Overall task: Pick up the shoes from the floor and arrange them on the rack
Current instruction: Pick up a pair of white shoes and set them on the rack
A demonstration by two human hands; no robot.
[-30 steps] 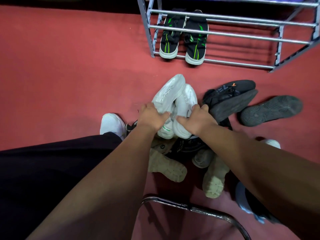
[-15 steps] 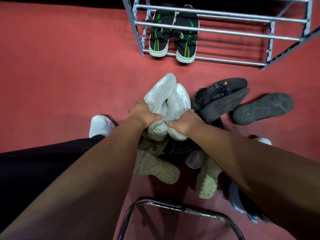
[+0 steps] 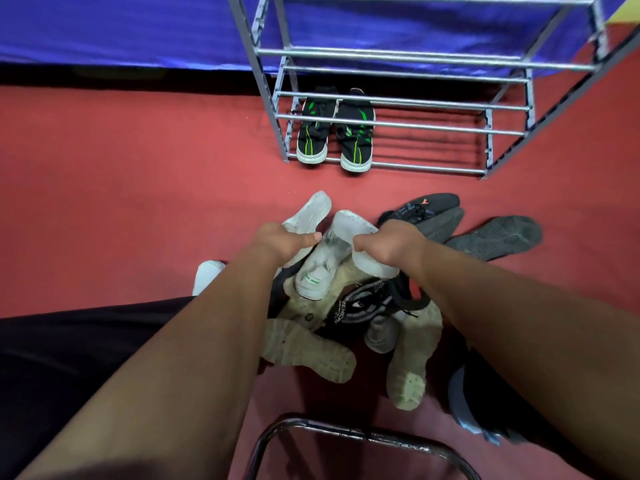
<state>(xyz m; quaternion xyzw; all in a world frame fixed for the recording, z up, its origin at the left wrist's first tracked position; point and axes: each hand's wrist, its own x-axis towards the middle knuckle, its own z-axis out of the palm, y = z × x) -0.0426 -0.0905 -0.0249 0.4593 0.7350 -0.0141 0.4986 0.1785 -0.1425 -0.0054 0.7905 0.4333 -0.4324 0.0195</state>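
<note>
My left hand [image 3: 280, 240] grips one white sneaker [image 3: 310, 211] and my right hand [image 3: 388, 242] grips the other white sneaker [image 3: 346, 226]. Both shoes are lifted above a pile of shoes [image 3: 346, 327] on the red floor, soles turned toward me. The grey metal shoe rack [image 3: 398, 123] stands ahead. A pair of black sneakers with green stripes [image 3: 334, 133] sits at the left end of its bottom shelf.
Dark grey shoes [image 3: 491, 235] lie right of my hands. Beige shoes [image 3: 311, 351] and a black patterned shoe lie in the pile. My own white shoe [image 3: 207, 275] shows at the left. A curved metal bar [image 3: 346, 434] crosses the bottom. Blue cloth hangs behind the rack.
The two white sneakers have been pulled apart, one in each hand, and raised a little. My head has tilted up, showing more of the rack.
</note>
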